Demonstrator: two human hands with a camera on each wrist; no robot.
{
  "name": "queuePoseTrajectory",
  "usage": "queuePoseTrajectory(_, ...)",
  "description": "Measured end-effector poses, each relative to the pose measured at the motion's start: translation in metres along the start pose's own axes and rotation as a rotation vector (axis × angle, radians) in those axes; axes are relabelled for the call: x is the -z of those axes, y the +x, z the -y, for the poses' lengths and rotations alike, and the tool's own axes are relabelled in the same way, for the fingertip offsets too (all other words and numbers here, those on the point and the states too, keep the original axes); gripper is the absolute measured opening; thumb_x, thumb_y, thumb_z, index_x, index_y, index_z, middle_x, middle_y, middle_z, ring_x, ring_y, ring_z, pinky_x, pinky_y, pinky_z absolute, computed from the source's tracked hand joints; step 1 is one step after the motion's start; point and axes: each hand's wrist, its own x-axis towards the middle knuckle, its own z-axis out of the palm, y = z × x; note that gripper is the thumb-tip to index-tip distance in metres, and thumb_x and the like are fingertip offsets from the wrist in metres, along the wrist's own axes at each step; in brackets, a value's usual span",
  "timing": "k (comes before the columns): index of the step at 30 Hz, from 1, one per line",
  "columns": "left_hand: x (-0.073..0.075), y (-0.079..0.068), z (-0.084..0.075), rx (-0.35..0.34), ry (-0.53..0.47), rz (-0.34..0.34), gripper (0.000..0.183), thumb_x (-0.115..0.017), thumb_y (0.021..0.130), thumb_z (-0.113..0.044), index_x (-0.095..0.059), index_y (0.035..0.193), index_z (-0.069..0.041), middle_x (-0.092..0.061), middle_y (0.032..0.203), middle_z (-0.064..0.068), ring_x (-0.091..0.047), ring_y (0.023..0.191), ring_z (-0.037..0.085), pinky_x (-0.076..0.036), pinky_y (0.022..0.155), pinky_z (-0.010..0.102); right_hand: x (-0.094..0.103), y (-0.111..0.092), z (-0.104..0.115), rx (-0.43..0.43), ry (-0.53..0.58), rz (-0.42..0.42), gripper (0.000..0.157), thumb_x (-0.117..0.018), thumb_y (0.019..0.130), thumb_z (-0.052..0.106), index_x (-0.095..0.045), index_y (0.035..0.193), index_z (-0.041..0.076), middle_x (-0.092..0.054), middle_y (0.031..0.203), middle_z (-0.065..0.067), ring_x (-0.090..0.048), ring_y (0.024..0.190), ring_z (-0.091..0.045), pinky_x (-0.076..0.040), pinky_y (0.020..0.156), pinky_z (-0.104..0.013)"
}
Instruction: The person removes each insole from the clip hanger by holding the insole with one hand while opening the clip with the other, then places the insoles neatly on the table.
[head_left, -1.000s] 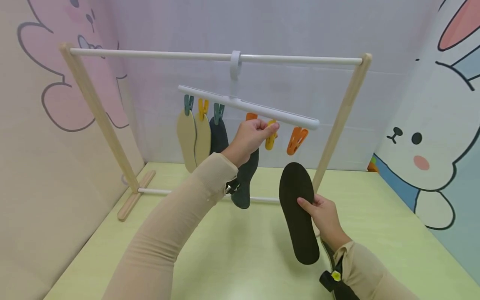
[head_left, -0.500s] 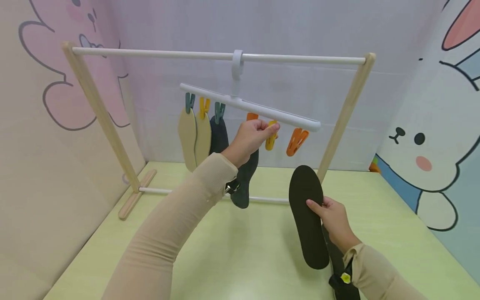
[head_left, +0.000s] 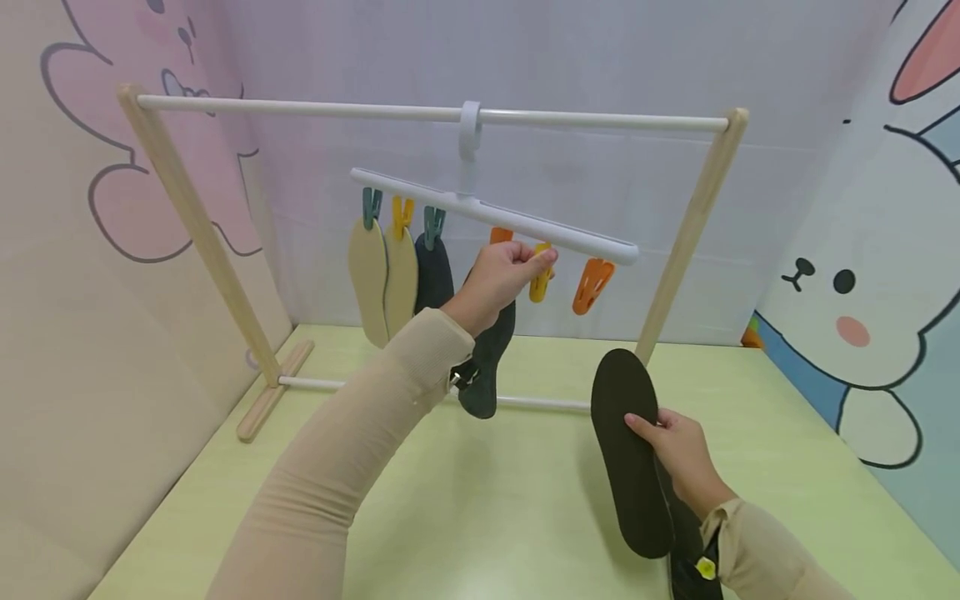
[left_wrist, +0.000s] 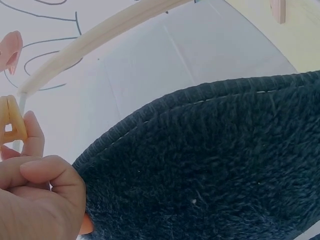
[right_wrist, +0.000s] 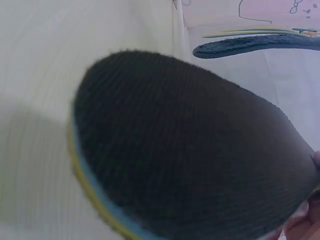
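Pinched in left hand, one yellow clip under a white hanger; gripped in right hand, one black insole (tilted, blue and yellow along its edge), below the hanger.

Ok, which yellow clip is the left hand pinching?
The yellow clip between the two orange clips; the other yellow clip, between green ones, holds a tan insole.
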Motion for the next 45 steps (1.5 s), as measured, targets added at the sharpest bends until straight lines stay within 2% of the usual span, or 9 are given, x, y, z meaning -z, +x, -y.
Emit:
queuePoseTrajectory(7,0.002,0.0,0.002,-0.001,0.006,0.004,0.029,-0.064,0.093,-0.027,-0.065,0.088,0.001,-0.062,0.084,0.005,-0.052,0.09,0.018,-0.039,0.097,0.04,0.011,0.0,-0.007,-0.065,0.003,0.077,0.029,-0.058,0.097,0.027,-0.063,0.082,0.003,-0.057,0.064,0.004,-0.054,0.062,-0.011,-0.047,0.066,-0.026)
queuePoseTrajectory(13,0.003,0.0,0.003,-0.024,0.007,-0.005,0.03,-0.064,0.093,-0.027,-0.066,0.087,0.003,-0.063,0.083,0.006,-0.051,0.088,0.018,-0.039,0.094,0.038,0.02,0.0,-0.014,-0.088,0.014,0.147,0.032,-0.055,0.099,0.028,-0.066,0.094,-0.001,-0.064,0.071,0.004,-0.061,0.065,-0.01,-0.048,0.067,-0.027)
queuePoseTrajectory(17,0.0,0.001,0.002,-0.025,0.014,0.011,0.031,-0.064,0.093,-0.027,-0.066,0.088,0.003,-0.063,0.083,0.006,-0.051,0.087,0.017,-0.04,0.092,0.036,0.03,-0.003,-0.02,-0.121,-0.007,0.177,0.035,-0.051,0.101,0.028,-0.064,0.1,-0.004,-0.063,0.072,0.002,-0.06,0.067,-0.012,-0.049,0.068,-0.028)
queuePoseTrajectory(25,-0.001,0.001,0.001,-0.014,0.016,0.016,0.031,-0.064,0.093,-0.028,-0.066,0.086,0.003,-0.063,0.083,0.005,-0.052,0.09,0.017,-0.04,0.095,0.036,0.042,-0.008,-0.032,-0.188,0.027,0.187,0.031,-0.05,0.101,0.029,-0.066,0.085,0.009,-0.06,0.065,0.004,-0.058,0.063,-0.011,-0.048,0.067,-0.028)
queuePoseTrajectory(28,0.0,0.001,0.002,-0.017,0.02,0.02,0.032,-0.064,0.094,-0.028,-0.067,0.088,0.004,-0.063,0.083,0.005,-0.053,0.09,0.018,-0.039,0.097,0.038,0.045,-0.01,-0.036,-0.21,0.041,0.198,0.031,-0.049,0.101,0.029,-0.067,0.086,0.008,-0.061,0.065,0.004,-0.059,0.063,-0.012,-0.048,0.067,-0.028)
queuePoseTrajectory(31,0.001,0.0,0.003,-0.014,0.023,0.02,0.032,-0.064,0.094,-0.028,-0.067,0.089,0.004,-0.063,0.084,0.006,-0.053,0.091,0.018,-0.039,0.098,0.039,0.047,-0.012,-0.041,-0.219,0.061,0.206,0.032,-0.049,0.101,0.028,-0.068,0.096,0.003,-0.067,0.072,0.003,-0.064,0.067,-0.012,-0.05,0.069,-0.028)
queuePoseTrajectory(35,0.002,0.0,0.003,-0.003,0.024,0.016,0.031,-0.064,0.093,-0.029,-0.067,0.087,0.001,-0.063,0.084,0.005,-0.053,0.091,0.018,-0.039,0.099,0.039,0.05,-0.013,-0.045,-0.225,0.065,0.207,0.034,-0.048,0.102,0.028,-0.066,0.1,-0.001,-0.068,0.075,0.001,-0.065,0.07,-0.012,-0.051,0.07,-0.028)
queuePoseTrajectory(41,0.0,-0.001,0.002,0.005,0.024,0.013,0.032,-0.064,0.093,-0.03,-0.066,0.086,0.001,-0.062,0.081,0.004,-0.052,0.089,0.018,-0.039,0.097,0.039,0.055,-0.014,-0.05,-0.245,0.032,0.19,0.031,-0.047,0.102,0.028,-0.064,0.085,0.007,-0.06,0.066,0.002,-0.06,0.065,-0.012,-0.05,0.068,-0.029)
queuePoseTrajectory(45,-0.001,-0.001,0.002,0.005,0.022,0.02,0.032,-0.064,0.093,-0.029,-0.066,0.087,0.002,-0.062,0.081,0.004,-0.051,0.089,0.018,-0.039,0.096,0.039,0.06,-0.015,-0.052,-0.252,0.028,0.186,0.031,-0.048,0.102,0.029,-0.063,0.085,0.008,-0.062,0.068,0.002,-0.06,0.066,-0.012,-0.05,0.068,-0.028)
